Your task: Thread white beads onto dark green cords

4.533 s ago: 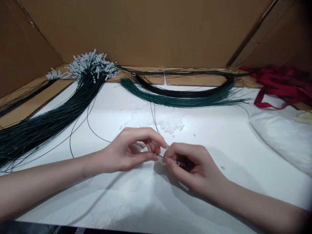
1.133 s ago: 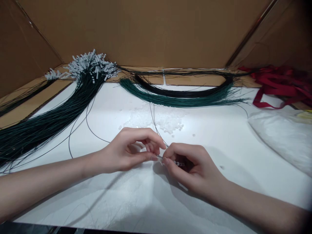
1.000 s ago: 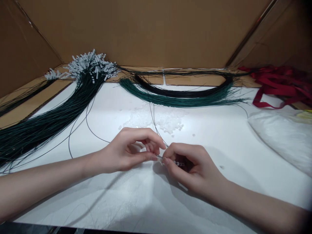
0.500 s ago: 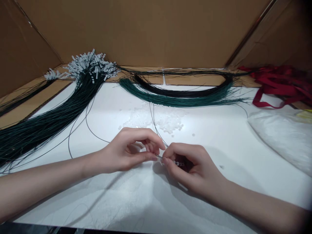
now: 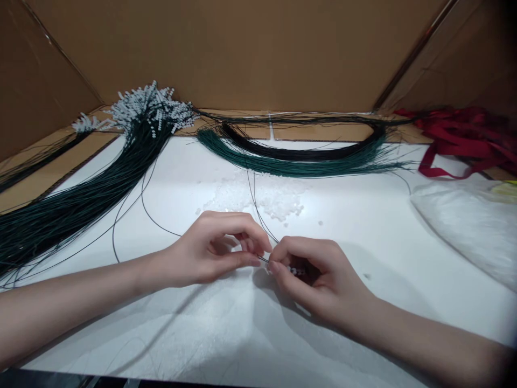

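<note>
Brown cardboard walls [image 5: 250, 54] stand around a white table [image 5: 363, 226]. On its left side a long bundle of dark green wires [image 5: 81, 199] fans away from the person, the far ends tipped with white beads [image 5: 149, 105]. Along the back edge a second bundle of green and black wires [image 5: 307, 159] lies in a shallow curve, with red ribbon [image 5: 464, 140] heaped to its right. A clear plastic bag [image 5: 468, 226] of pale material rests at the right edge. Near the middle of the table lies a scatter of small clear beads [image 5: 266, 196].

Just in front of that scatter the two hands meet, fingertips almost touching. The left hand [image 5: 214, 248] pinches a single thin dark wire [image 5: 254, 202] between thumb and forefinger; the wire runs back toward the curved bundle. The right hand [image 5: 311, 272] is curled, thumb and forefinger closed at the wire's tip, and a short row of white beads [image 5: 295, 271] shows inside its curled fingers.
</note>
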Tool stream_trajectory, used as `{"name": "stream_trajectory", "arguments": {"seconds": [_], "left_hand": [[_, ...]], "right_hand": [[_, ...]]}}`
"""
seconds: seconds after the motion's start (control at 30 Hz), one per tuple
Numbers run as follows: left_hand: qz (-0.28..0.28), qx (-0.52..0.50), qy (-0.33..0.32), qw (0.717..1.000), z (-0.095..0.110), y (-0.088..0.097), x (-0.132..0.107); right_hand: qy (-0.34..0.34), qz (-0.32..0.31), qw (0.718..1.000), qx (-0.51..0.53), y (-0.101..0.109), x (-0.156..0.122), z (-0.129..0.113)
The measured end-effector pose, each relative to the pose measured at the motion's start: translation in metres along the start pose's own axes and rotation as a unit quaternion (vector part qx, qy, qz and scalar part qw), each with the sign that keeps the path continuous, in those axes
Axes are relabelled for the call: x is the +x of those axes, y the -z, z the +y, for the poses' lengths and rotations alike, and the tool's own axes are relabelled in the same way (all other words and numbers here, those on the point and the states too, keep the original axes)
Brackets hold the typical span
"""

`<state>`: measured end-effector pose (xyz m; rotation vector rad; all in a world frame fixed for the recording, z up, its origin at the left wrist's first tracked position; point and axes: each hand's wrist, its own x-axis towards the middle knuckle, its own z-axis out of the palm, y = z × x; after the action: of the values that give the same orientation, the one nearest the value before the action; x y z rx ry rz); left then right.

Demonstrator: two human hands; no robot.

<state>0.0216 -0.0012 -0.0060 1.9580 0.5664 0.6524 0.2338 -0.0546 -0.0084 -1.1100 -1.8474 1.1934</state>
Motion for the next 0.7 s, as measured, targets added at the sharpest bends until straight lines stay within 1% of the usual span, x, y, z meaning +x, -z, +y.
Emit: {"name": "stream_trajectory", "arguments": {"seconds": [0.43,0.7], "left_hand": [[0.001,-0.007,0.008,1.0,0.0008,-0.0002,0.0007],[0.0,-0.014,0.012,1.0,-0.0007,-0.0001,0.0001]], "right_hand": [[0.005,-0.004,1.0,-0.001,0.0003,0.0004,0.0031],[0.0,-0.006,1.0,0.001,0.0006,-0.0006,0.0008]]}}
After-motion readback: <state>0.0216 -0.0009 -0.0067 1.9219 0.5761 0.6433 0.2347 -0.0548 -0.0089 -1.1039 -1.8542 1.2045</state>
